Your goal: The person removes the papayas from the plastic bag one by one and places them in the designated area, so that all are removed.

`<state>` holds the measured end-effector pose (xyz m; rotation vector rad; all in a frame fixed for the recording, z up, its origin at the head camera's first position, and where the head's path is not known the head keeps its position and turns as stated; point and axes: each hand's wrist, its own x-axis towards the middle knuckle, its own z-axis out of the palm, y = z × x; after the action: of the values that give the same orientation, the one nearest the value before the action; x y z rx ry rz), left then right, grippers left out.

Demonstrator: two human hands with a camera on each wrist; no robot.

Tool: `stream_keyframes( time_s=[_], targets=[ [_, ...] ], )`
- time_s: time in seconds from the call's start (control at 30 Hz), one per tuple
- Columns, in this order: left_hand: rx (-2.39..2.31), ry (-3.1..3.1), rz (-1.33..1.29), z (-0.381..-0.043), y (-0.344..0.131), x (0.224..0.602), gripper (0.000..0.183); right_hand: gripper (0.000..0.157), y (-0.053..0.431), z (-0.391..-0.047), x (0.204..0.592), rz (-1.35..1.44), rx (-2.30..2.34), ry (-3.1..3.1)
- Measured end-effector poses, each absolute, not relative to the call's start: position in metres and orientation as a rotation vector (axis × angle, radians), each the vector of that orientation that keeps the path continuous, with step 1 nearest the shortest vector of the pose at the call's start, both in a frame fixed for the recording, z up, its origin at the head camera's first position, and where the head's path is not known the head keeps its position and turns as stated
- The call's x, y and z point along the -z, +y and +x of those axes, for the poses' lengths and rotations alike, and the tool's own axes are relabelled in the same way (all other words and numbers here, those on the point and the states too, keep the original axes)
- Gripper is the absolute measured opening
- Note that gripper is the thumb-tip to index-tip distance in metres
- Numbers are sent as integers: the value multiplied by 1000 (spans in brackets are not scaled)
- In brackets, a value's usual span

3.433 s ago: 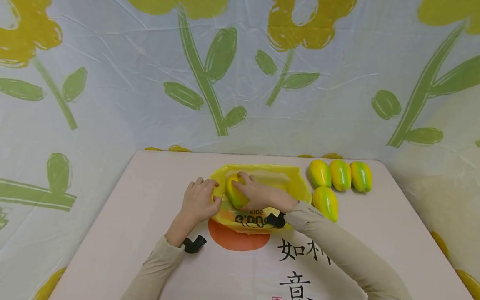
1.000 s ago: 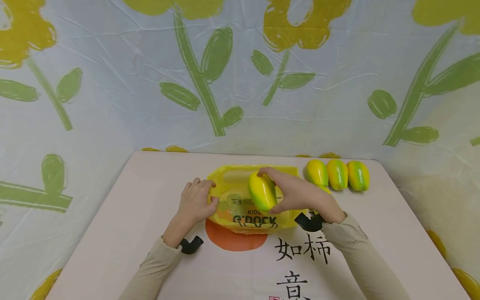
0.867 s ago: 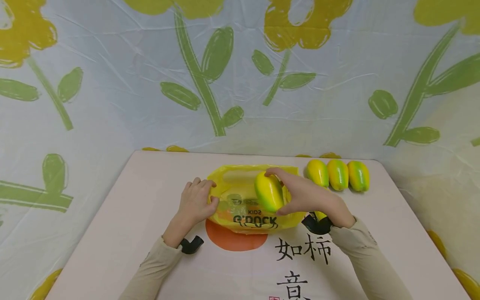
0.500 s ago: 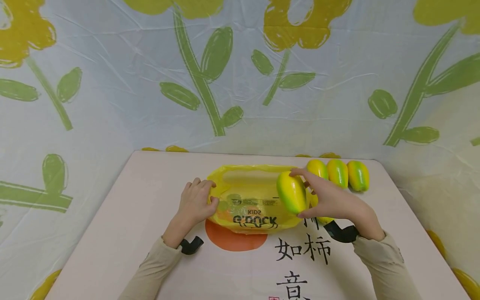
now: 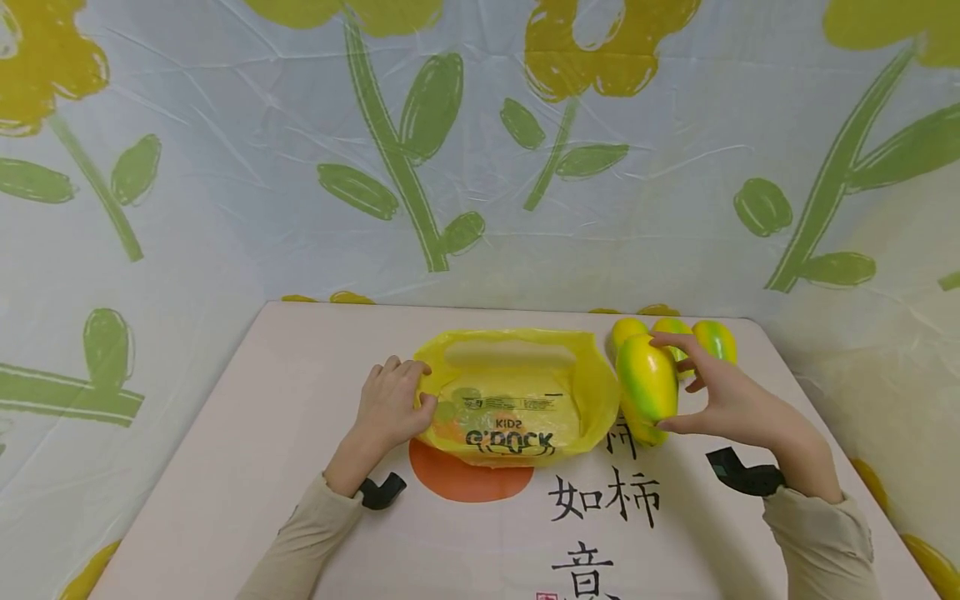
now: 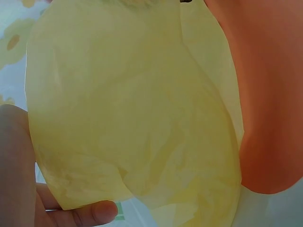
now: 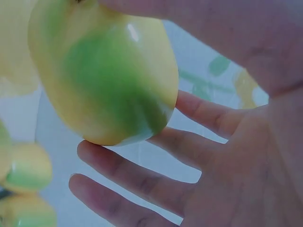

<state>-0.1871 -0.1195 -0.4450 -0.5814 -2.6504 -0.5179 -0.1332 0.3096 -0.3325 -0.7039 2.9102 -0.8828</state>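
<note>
In the head view my left hand (image 5: 393,402) grips the left rim of a yellow plastic bag (image 5: 517,412) lying with its mouth spread. The left wrist view shows the bag's side (image 6: 128,104) between my fingers. My right hand (image 5: 738,407) holds a yellow-green papaya (image 5: 647,377) between thumb and fingers, just right of the bag. Close up, the right wrist view shows this papaya (image 7: 104,75) above my spread lower fingers (image 7: 137,179). Beneath it, another papaya (image 5: 649,435) is mostly hidden.
Several papayas (image 5: 715,340) sit in a row at the table's back right, partly covered by my right hand. An orange disc and black characters are printed on the pale table surface (image 5: 315,358). A flowered cloth (image 5: 300,233) rises behind the table's back edge.
My right hand has lifted the papaya out of the bag and carried it right, past the bag's right rim, over the other papayas. The left hand stays at the bag's left rim.
</note>
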Motion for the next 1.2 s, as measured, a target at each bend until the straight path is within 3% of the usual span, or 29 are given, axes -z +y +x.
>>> stream_keyframes(
  time_s=[0.53, 1.2],
  targets=[
    [524, -2665, -572, -187, -121, 444, 27, 104, 376, -138, 361, -662, 864, 3002],
    [535, -2665, -576, -186, -121, 443, 26, 102, 393, -140, 401, -408, 924, 2862]
  ],
)
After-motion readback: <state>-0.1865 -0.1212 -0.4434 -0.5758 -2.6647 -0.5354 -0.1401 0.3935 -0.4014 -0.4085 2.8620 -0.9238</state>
